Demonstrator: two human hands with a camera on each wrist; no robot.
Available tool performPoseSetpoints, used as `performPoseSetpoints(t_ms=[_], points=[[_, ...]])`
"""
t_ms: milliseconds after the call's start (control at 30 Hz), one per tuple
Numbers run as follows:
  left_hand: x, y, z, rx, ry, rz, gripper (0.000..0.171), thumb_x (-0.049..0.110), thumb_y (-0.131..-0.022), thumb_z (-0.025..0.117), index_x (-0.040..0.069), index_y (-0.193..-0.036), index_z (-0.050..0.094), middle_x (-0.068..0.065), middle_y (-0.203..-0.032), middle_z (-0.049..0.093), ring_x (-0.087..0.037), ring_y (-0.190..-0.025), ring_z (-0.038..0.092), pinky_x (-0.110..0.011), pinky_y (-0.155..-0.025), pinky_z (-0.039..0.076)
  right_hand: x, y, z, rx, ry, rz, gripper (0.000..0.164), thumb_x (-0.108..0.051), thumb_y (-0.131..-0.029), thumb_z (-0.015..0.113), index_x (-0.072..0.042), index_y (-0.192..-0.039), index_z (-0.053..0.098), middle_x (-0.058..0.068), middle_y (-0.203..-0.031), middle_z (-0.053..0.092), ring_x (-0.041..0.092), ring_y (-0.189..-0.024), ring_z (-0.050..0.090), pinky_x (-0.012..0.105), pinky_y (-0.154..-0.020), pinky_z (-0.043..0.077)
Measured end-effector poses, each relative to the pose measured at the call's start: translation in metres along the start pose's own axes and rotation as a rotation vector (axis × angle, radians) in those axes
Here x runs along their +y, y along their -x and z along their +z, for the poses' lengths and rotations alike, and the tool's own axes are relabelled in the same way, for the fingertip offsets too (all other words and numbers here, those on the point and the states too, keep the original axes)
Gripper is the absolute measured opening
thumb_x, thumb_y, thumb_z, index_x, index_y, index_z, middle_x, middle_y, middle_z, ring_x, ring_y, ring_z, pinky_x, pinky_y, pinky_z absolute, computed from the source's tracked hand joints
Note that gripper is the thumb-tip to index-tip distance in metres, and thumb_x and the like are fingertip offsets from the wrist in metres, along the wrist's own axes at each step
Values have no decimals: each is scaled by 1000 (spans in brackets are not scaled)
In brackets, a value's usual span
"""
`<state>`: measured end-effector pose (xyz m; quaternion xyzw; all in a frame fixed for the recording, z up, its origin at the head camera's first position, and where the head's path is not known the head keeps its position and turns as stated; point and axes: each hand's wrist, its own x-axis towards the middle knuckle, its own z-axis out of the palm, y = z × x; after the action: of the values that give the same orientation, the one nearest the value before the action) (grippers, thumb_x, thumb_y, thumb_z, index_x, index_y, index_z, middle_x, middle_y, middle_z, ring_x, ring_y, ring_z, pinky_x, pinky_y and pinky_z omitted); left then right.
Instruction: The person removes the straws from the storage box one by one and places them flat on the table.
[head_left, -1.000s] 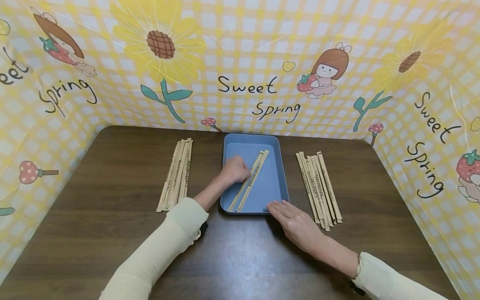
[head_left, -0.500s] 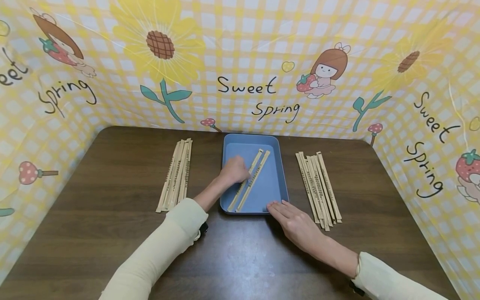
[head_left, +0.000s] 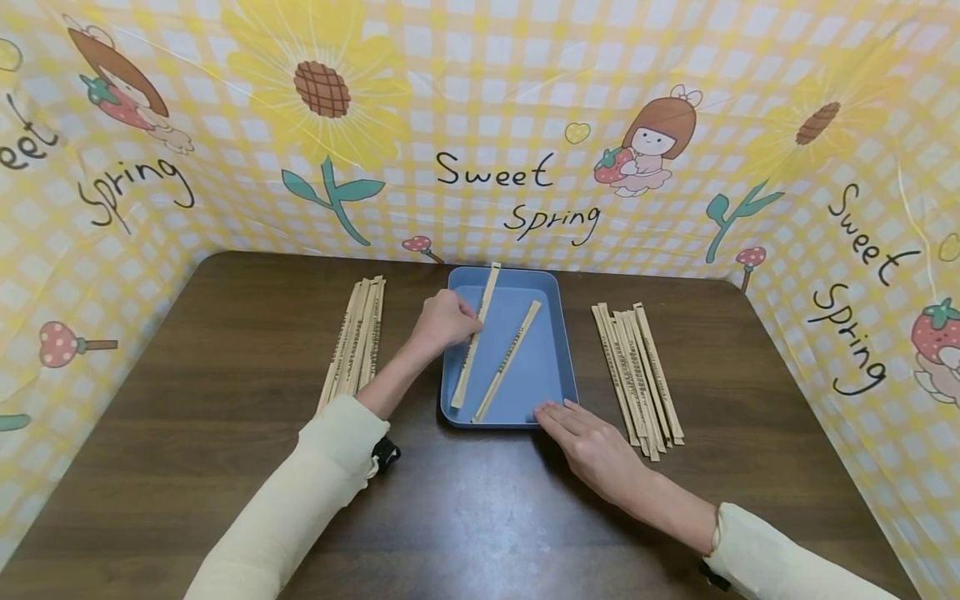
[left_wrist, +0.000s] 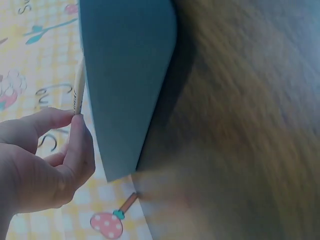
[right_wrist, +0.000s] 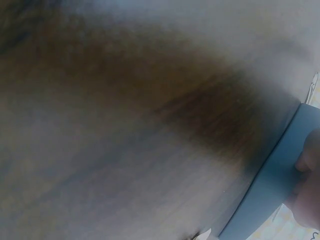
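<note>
My left hand (head_left: 444, 321) pinches a paper-wrapped straw (head_left: 489, 292) between thumb and fingers over the left side of the blue tray (head_left: 543, 367). The straw slants, its far end overlapping the tray's back rim. The left wrist view shows the pinch on the straw (left_wrist: 78, 92) beside the tray wall (left_wrist: 120, 100). A second wrapped straw (head_left: 508, 360) lies slantwise on the tray floor. My right hand (head_left: 592, 442) holds the tray's near right corner, fingers over the rim. In the right wrist view its digits (right_wrist: 309, 192) overlap the outer tray wall (right_wrist: 270, 185); its thumb is hidden from above.
Several wrapped straws lie in a left bundle (head_left: 360, 333), partly behind my left forearm. Another bundle of several straws (head_left: 636, 375) lies right of the tray. The brown wooden table (head_left: 247, 350) meets a yellow checked cloth wall (head_left: 480, 108) at the back and sides.
The left hand has lifted one of the two straws in the tray and moved it left and away from the camera, turning it steeper. The right hand and bundles stay put.
</note>
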<state>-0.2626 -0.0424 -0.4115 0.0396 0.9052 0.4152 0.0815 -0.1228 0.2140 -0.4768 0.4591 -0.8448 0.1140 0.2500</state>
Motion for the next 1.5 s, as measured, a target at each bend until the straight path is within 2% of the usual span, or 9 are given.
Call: performPoseSetpoints(t_ms=[133,267,467,600,733,967,1167,1300,1500], points=[[-3,4,-15,-2,77,-47,9,6,-83,68,4,-78,75,-7,-78,71,-18,-65,66,-26,-53,51,0,0,0,-16,5,6,47,-7,-107,24,8,-121,66,20,-117,68,31,-109,66,46,-95,53],[-8,8,-29,3,127,-72,10,7,-85,68,2,-85,76,-11,-95,71,-23,-74,72,-34,-67,60,0,1,0,-33,16,17,48,-8,-108,23,7,-121,66,19,-117,69,30,-110,66,45,-97,52],[-20,13,-46,16,165,-69,14,5,-86,65,-4,-91,74,-17,-97,70,-25,-77,72,-38,-75,61,-1,0,1,-18,25,12,45,-8,-108,26,7,-120,67,19,-116,69,30,-108,67,44,-96,53],[-31,15,-56,13,151,-79,17,5,-88,63,-6,-95,73,-17,-101,68,-17,-73,69,-34,-74,60,-2,0,0,-25,23,17,47,-9,-108,24,6,-120,67,19,-117,69,29,-109,67,44,-97,53],[-41,18,-67,12,96,-96,19,8,-89,63,-5,-97,73,-18,-103,69,-20,-76,71,-33,-75,59,-2,1,0,-41,14,29,48,-9,-108,23,6,-121,66,19,-118,69,30,-110,66,44,-98,52],[-58,25,-85,13,21,-127,21,13,-89,64,-2,-98,74,-19,-104,71,-29,-87,73,-39,-81,58,-1,1,1,-36,22,20,47,-8,-108,24,6,-121,67,19,-117,69,30,-109,67,44,-97,52],[-76,30,-97,31,-19,-149,19,14,-88,65,-1,-94,75,-15,-97,72,-28,-84,70,-32,-70,54,-1,1,0,-46,19,22,49,-8,-108,22,7,-122,66,19,-119,68,30,-111,66,45,-99,51],[-86,31,-103,35,-39,-162,20,14,-87,66,-1,-95,75,-10,-87,73,-28,-83,69,-35,-73,53,-1,-1,1,-10,18,-2,46,-6,-106,25,8,-122,65,20,-117,68,30,-109,67,45,-96,53],[-97,34,-108,45,-44,-185,15,8,-77,60,2,-79,73,-7,-75,69,-27,-78,67,-28,-62,49,-1,-1,1,-7,21,-5,47,-7,-107,24,8,-122,65,20,-117,69,30,-108,67,45,-96,53]])
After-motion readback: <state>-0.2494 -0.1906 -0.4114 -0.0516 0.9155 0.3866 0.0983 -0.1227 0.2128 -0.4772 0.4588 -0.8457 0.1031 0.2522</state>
